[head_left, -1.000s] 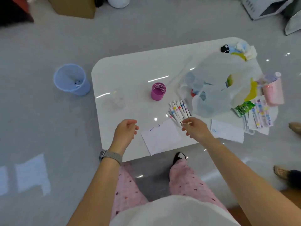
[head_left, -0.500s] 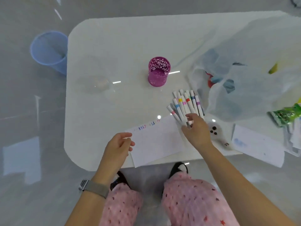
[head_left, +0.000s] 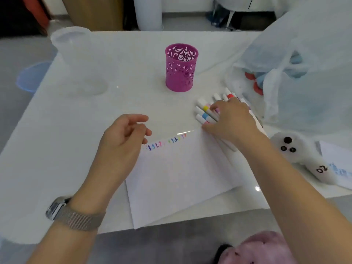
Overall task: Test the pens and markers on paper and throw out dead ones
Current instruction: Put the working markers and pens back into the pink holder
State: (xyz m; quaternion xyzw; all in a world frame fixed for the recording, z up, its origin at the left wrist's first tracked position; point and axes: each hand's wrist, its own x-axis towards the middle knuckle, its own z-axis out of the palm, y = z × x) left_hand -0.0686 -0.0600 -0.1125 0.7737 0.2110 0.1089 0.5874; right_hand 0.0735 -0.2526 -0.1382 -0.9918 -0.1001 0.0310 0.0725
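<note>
Right hand (head_left: pixel 231 119) now atop markers (head_left: pixel 204 116).

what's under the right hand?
The right hand rests on a row of white markers with coloured bands lying on the white table. Their near ends are covered by the hand.

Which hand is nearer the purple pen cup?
The right hand. It rests on the markers just in front of the purple pen cup; the left hand hovers over the paper's corner, farther back.
</note>
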